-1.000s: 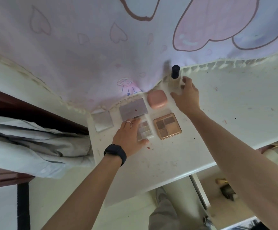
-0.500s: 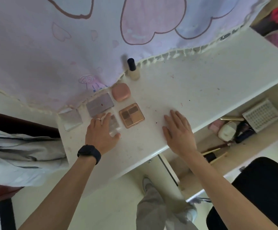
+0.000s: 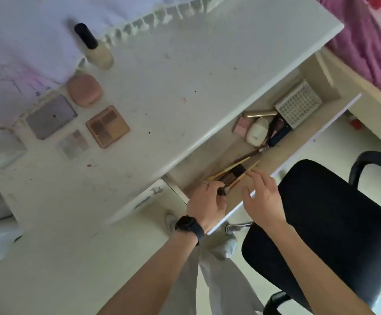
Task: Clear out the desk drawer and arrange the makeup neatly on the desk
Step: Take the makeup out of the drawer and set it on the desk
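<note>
The desk drawer (image 3: 210, 155) stands open below the white desk (image 3: 185, 71). My left hand (image 3: 205, 202) reaches into its near end and grips the dark head of a wooden makeup brush (image 3: 241, 176). My right hand (image 3: 262, 198) is beside it, with loosely spread fingers touching that brush's handle. A second brush (image 3: 228, 169) and a dark bottle (image 3: 236, 172) lie right there. On the desk stand a foundation bottle (image 3: 96, 50), a pink case (image 3: 84, 90), a grey palette (image 3: 52, 117), a brown eyeshadow palette (image 3: 107, 126), a clear palette (image 3: 74, 144) and a clear case (image 3: 3, 147).
Farther along the drawer lie a gold tube (image 3: 260, 114), a pink compact (image 3: 241, 126), a white oval case (image 3: 257, 131), dark tubes (image 3: 278, 133) and a white mesh basket (image 3: 298, 108). A black chair (image 3: 335, 235) stands close on the right. A pale cloth (image 3: 25, 42) covers the desk's back.
Both hands have left the desk top and moved down into the open drawer. The left hand let go of the clear palette and now grips a brush. The view swung right.
</note>
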### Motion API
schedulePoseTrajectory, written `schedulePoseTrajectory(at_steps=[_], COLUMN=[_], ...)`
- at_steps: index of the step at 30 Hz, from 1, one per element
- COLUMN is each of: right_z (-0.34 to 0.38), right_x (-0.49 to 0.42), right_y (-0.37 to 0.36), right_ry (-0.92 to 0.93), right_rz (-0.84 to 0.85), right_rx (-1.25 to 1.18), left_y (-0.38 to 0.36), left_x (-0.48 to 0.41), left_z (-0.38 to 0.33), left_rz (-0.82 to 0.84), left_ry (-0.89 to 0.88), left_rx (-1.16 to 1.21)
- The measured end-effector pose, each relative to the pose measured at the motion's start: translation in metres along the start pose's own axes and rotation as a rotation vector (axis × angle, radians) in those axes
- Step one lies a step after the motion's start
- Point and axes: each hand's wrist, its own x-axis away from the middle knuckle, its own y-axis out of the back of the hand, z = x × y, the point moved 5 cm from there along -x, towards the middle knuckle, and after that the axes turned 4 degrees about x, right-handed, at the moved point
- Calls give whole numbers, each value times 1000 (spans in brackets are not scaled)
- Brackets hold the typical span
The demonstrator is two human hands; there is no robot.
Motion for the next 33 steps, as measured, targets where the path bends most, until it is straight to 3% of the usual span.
schedulePoseTrajectory(at_steps=[4,13,22,27,33], right_z=[-29,-67,-73,-77,-64], right_x=[-36,-142,-162,-153,-141], right_y=[3,-23,-40,-38,-17], right_ry=[-231,-569,-775,-730,-565], right_rz=[100,241,236,399,324], right_rx=[-51,-92,-183,-127,-209], left_y=[-43,-67,-62,-64,-62], left_x=[-38,-66,-77,-74,-79], left_z=[-2,7,10,5,-1], left_rz=[218,121,171,132,184], left_ry=[97,134,156,174,187], left_rx=[-120,-277,-256,-243,-280])
